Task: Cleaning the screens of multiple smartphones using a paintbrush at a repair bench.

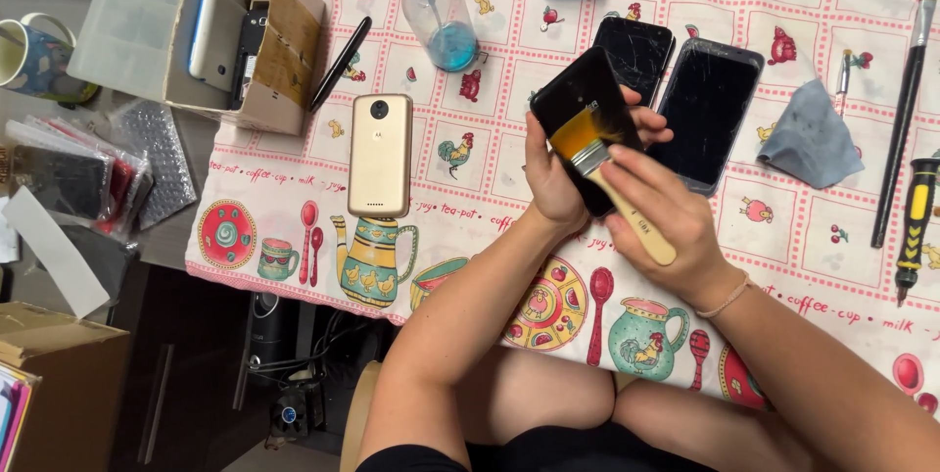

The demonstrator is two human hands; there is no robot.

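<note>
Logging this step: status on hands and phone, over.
Left hand holds black phone. Right hand holds brush on it. Nothing in the way.

The left hand (550, 173) grips a black phone (585, 115) above the surface (509, 178); the right hand (661, 212) holds a paintbrush (602, 164), bristles on its screen; a gold phone (381, 155) lies face-down to the left; two dark phones (705, 110) lie behind

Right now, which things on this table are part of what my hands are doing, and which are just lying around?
In hand:
- black phone, held in the left hand
- flat paintbrush, held by the right hand, bristles on the phone

Lying about:
- gold phone, face down
- two dark phones, one with a cracked screen
- spray bottle
- grey cloth
- screwdriver
- long thin brush
- cardboard box
</note>
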